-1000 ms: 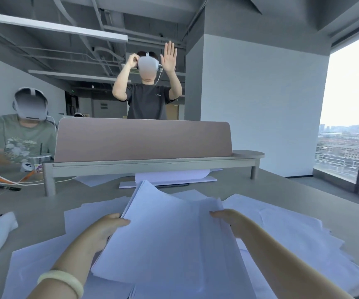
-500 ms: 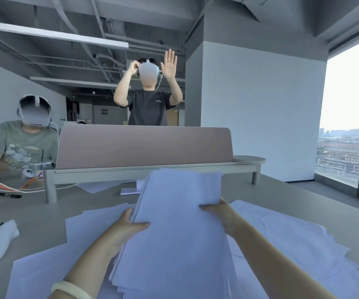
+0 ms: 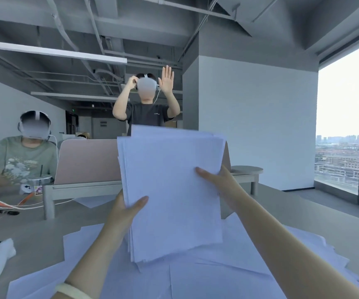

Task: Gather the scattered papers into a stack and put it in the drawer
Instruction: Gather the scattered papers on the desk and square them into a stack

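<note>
grip state: both hands closed on the stack (image 3: 172,190). left hand (image 3: 124,210) is clamped on its lower left edge, thumb laid over the front sheet; right hand (image 3: 221,182) is clamped on the right edge, thumb likewise on the front. stack is held upright and lifted, its bottom edge just above the loose sheets (image 3: 228,275); whether it touches them cannot be told. edges are not squared: top and left side are seen fanned. gathering is judged partly done. many loose sheets are left spread across the near worktop (image 3: 40,231), under and to both sides of the arms, plus one more under the divider shelf (image 3: 83,188). left to do: the rest to be collected, stack to be tapped square, then stowed. no drawer is seen in view, so its location cannot be told. beyond the divider, two people in headsets are seen; not part of the task.
</note>
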Demonstrator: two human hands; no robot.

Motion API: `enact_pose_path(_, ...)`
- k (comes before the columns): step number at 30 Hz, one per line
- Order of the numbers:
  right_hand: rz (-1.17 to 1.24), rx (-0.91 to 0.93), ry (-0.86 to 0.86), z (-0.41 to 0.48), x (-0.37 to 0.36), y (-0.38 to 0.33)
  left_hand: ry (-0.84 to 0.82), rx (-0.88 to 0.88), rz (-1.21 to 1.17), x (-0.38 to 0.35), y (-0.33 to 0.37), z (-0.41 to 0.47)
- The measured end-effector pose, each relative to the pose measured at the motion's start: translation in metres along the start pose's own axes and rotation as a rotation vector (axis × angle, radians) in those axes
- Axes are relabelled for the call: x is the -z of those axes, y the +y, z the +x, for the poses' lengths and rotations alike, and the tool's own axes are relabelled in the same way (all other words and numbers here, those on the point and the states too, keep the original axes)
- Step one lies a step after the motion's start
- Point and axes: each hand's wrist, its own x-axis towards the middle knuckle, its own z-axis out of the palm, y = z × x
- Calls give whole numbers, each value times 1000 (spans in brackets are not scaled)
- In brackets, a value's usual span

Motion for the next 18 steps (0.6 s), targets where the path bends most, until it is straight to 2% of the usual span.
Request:
enact_pose_path(4,30,-15,144,-1,-1,25,-9,-8,25,-8,-8,1)
enact_pose_path(8,14,13,72,3,-15,6,1,-90,79,-16,5,13)
enact_pose_path(13,-67,85,177,10,-6,-1,65,-8,-59,-4,-5,19)
enact_pose_path(16,-11,47,84,5,-9,9,-11,18,-38,-4,-14,17)
enact_pose_path(18,-9,13,80,1,-12,22,-5,23,9,-8,-18,15)
